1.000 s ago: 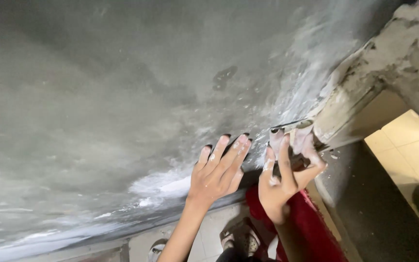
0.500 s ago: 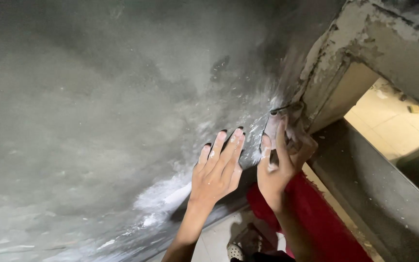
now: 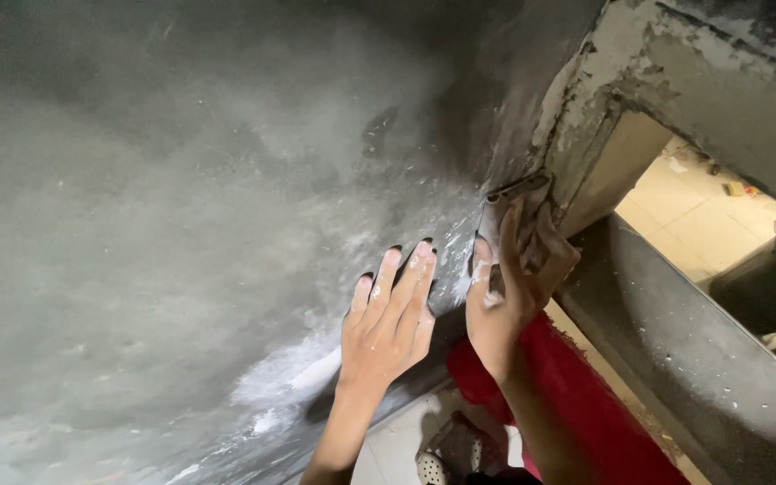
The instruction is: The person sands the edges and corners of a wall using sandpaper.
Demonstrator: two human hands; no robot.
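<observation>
- The right hand is closed around a small flat scraper, and its metal edge presses on the grey wall.
- The left hand lies just beside that grip, fingers spread and flat on the wall, holding nothing.
- I think a good pass keeps the edge flat and pushes slowly, with the flat hand steadying.
- Below the grip, white dust sits on the wall.
- Past the grip stands the rough door frame.
</observation>
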